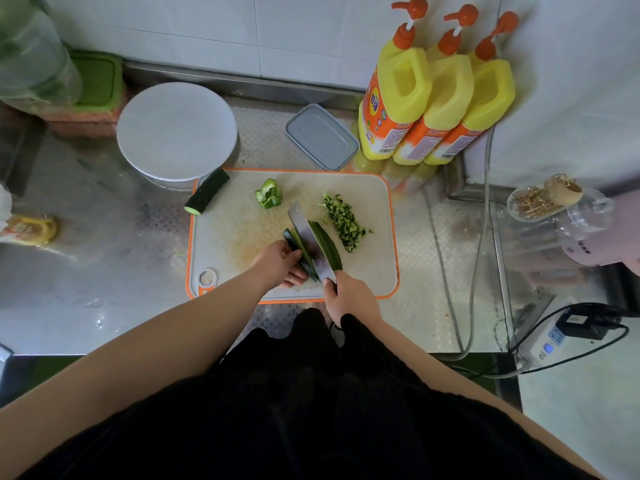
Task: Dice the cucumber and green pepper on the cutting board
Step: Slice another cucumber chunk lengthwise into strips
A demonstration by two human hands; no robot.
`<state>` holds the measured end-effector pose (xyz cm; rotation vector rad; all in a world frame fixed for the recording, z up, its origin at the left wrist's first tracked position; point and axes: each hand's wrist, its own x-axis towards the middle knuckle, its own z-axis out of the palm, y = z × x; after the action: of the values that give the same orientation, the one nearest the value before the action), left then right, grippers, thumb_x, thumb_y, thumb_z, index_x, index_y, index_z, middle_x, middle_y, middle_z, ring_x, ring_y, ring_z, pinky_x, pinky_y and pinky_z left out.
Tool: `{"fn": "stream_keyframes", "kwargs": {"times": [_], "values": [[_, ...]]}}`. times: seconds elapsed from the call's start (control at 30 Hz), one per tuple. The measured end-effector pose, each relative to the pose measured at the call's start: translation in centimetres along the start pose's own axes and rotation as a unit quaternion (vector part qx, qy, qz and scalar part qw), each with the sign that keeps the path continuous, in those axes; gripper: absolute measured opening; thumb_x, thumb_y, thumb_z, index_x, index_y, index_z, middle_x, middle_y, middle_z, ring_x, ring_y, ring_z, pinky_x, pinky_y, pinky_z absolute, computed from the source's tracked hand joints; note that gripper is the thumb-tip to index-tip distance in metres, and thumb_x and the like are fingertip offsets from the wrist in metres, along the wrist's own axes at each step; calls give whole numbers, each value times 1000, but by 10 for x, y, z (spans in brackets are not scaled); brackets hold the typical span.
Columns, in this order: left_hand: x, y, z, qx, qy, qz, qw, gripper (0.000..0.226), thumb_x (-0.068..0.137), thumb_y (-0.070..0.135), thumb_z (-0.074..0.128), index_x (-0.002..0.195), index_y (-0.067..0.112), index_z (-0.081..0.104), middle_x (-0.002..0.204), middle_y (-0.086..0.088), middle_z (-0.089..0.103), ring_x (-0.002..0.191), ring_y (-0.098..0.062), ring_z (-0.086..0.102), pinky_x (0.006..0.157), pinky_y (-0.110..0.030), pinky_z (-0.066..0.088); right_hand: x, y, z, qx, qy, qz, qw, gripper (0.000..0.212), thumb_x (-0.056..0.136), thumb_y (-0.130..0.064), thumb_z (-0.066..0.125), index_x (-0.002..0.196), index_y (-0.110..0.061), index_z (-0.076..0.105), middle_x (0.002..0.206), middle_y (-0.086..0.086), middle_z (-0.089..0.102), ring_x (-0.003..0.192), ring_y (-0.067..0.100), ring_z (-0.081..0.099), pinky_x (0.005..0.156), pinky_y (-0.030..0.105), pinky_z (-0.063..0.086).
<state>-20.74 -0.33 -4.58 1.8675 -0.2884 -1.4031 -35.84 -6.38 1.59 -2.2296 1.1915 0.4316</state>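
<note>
A white cutting board (239,220) with an orange rim lies on the steel counter. My right hand (349,296) grips the handle of a cleaver (308,237), whose blade stands lengthwise in a cucumber piece. My left hand (278,263) holds the left part of that cucumber (301,254); cut cucumber strips (327,242) lie right of the blade. A heap of diced cucumber (343,221) sits further right. A green pepper piece (268,195) lies near the board's far edge. Another cucumber half (207,197) rests across the board's far left corner.
A white round lid on a container (176,129) stands behind the board, a grey lidded box (322,136) beside it. Three yellow detergent bottles (433,95) stand at the back right. A glass jar (543,202), a cable (474,271) and a power strip (550,337) are on the right.
</note>
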Motion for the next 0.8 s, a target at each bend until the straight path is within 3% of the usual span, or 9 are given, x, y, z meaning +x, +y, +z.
{"fn": "stream_keyframes", "kwargs": {"times": [0.17, 0.6, 0.8], "values": [[-2, 2, 0, 2, 2, 0, 1000, 17, 103, 19, 44, 90, 10, 43, 58, -7, 68, 49, -20, 66, 47, -29, 53, 0, 0, 1, -3, -2, -7, 1000, 30, 100, -33, 38, 103, -7, 52, 101, 15, 65, 96, 33, 60, 76, 38, 44], [-1, 4, -1, 12, -1, -10, 1000, 15, 104, 19, 44, 90, 11, 44, 62, -8, 70, 51, -20, 67, 48, -29, 52, 2, -1, -3, -25, -5, -15, 1000, 29, 100, -33, 37, 102, -9, 52, 100, 13, 65, 95, 30, 60, 75, 36, 43], [-1, 3, -2, 8, -5, -13, 1000, 12, 104, 19, 44, 102, 6, 45, 70, -14, 70, 54, -22, 68, 51, -30, 55, 3, -1, -6, -28, -9, -19, 999, 28, 100, -31, 38, 98, -7, 52, 101, 15, 64, 95, 31, 59, 72, 34, 41]]}}
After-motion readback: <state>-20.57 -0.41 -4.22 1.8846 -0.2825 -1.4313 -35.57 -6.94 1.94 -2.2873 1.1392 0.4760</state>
